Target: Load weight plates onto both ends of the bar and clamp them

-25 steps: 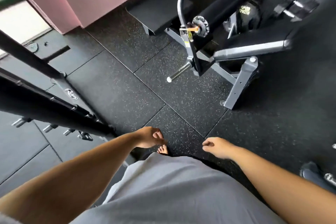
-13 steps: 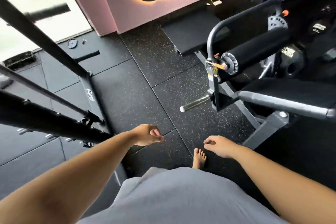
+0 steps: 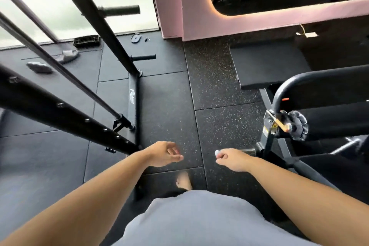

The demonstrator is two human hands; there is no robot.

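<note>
My left hand [image 3: 163, 154] hangs in front of me over the rubber floor, fingers loosely curled, holding nothing. My right hand [image 3: 232, 159] hangs a little to its right, also loosely curled and empty. A pale peg tip [image 3: 217, 153] of the machine shows just behind its knuckles. A small weight plate [image 3: 136, 38] lies flat on the floor far ahead, near the window. Two bare black plate pegs [image 3: 119, 10] [image 3: 143, 57] stick out of the rack upright. No barbell or clamp is plainly visible.
A black rack [image 3: 93, 16] with slanted posts and a floor rail [image 3: 133, 94] fills the left. A leg machine with a padded roller [image 3: 297, 126] stands at the right, a black step box [image 3: 269, 66] beyond it. A pink wall [image 3: 195, 16] lies ahead. My bare foot [image 3: 184, 180] is below.
The view has swung left and forward: the leg machine slid to the right edge, while the rack, window and small plate came into view. Both hands stayed empty in front of me.
</note>
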